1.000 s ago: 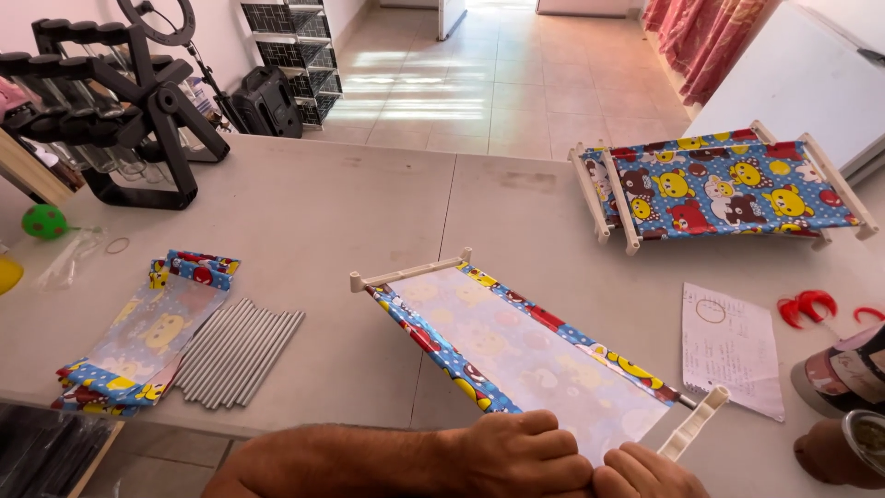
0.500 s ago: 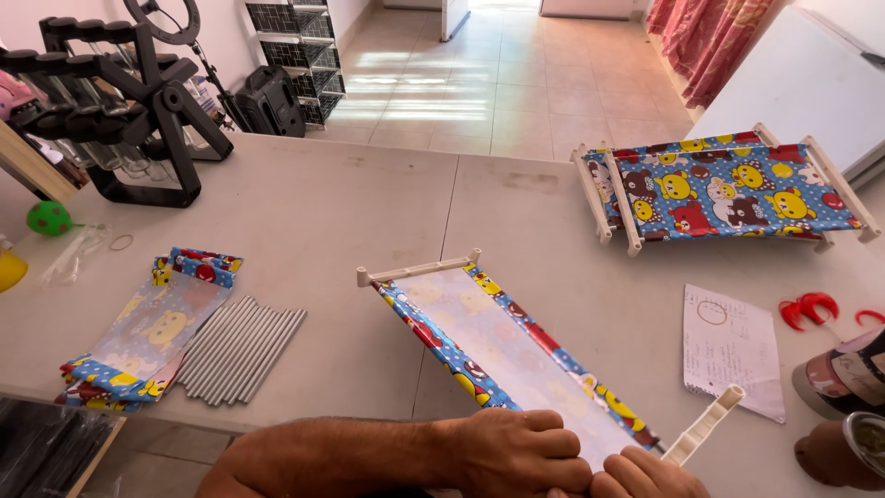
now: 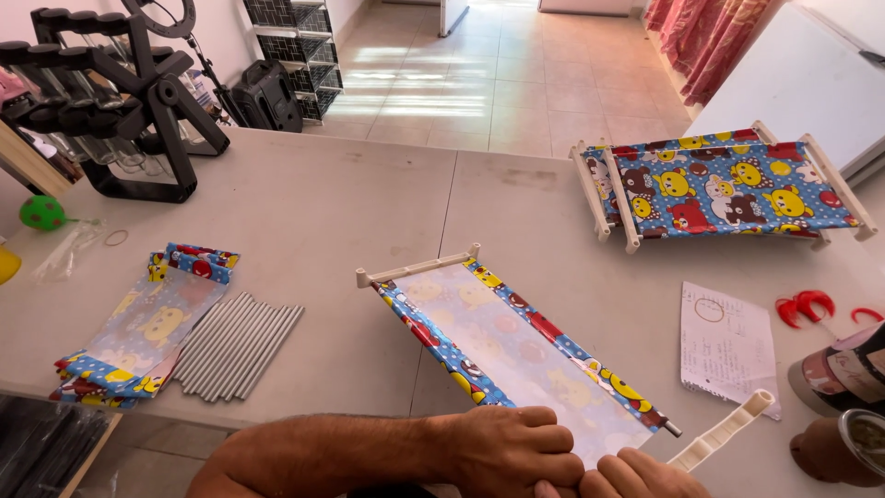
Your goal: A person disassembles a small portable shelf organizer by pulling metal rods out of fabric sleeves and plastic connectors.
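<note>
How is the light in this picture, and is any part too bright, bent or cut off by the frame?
Head view: daylight is strong on the tiled floor, which is nearly washed out in patches; the table is evenly lit with soft shadows; the wide lens bends the table edges; the left hand and right hand are cut off by the bottom frame; the printed fabric panel looks sharp.

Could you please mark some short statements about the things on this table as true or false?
1. The left hand rests on the near end of the half-built fabric rack. True.
2. The grey rods stand upright in a cup. False: they lie flat on the table.
3. A finished fabric rack sits at the far right. True.
4. The paper sheet lies left of the rods. False: it lies right of the half-built rack.
</note>
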